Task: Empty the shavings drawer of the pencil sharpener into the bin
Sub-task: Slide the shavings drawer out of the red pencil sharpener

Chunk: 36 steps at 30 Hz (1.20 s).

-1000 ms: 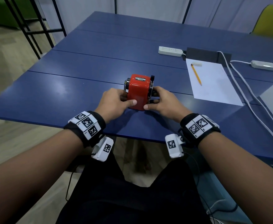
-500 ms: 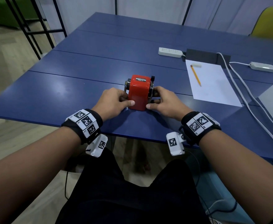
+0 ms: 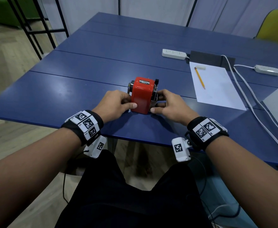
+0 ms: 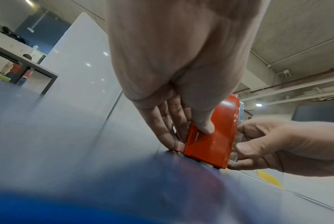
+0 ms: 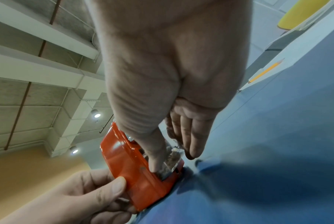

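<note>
A red pencil sharpener [image 3: 141, 96] stands on the blue table [image 3: 69, 96] near its front edge. My left hand [image 3: 128, 102] grips its left side, with the thumb pressed on the front face [image 4: 210, 141]. My right hand [image 3: 158, 104] is at its right side. In the right wrist view, the thumb and fingers pinch the clear shavings drawer [image 5: 174, 159], which sticks out a little from the red body [image 5: 127, 166] and shows brown shavings inside. The crank side is hidden behind my hands.
A white sheet [image 3: 217, 88] with a yellow pencil [image 3: 200, 78] and an eraser [image 3: 201, 68] lies at the right. Two power strips [image 3: 173, 54] and white cables [image 3: 250, 99] run behind and beside it. A pale blue object [image 3: 225, 186] sits under the table on my right.
</note>
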Available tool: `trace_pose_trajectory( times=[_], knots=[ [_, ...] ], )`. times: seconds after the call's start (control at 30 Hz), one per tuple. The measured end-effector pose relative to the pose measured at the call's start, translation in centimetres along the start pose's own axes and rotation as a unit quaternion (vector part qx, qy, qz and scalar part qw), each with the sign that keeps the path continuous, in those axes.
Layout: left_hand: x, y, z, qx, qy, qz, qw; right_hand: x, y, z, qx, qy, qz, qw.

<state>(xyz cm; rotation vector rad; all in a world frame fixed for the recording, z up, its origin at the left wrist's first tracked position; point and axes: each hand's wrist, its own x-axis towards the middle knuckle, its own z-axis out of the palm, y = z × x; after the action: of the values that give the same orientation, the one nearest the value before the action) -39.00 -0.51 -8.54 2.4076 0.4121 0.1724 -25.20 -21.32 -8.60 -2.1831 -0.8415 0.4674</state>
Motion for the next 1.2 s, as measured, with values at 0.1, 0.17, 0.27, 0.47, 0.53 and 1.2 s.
trace_pose_trajectory(
  times=[0.1,0.17,0.27,0.47,0.53,1.2],
  knots=[
    [0.0,0.4,-0.3,0.066,0.008,-0.002,0.998,0.0,-0.3,-0.3,-0.018,-0.009,-0.009,1.000],
    [-0.1,1.1,-0.8,0.128,0.035,-0.001,0.991,0.1,-0.6,-0.5,-0.035,-0.009,-0.026,0.999],
    [-0.5,2.8,-2.2,0.195,0.113,0.010,0.974,0.3,-0.9,-0.3,-0.076,0.001,-0.044,0.996],
    [1.8,4.3,-3.4,0.206,0.049,0.149,0.966,1.0,-0.9,-0.1,-0.117,0.014,-0.044,0.992],
    [2.9,4.5,-3.2,0.223,-0.012,0.166,0.960,1.1,-0.9,-0.2,-0.129,0.019,-0.045,0.990],
    [4.9,4.5,-3.5,0.234,-0.077,0.185,0.951,0.2,-0.3,-0.5,-0.114,0.032,-0.043,0.992]
  ],
)
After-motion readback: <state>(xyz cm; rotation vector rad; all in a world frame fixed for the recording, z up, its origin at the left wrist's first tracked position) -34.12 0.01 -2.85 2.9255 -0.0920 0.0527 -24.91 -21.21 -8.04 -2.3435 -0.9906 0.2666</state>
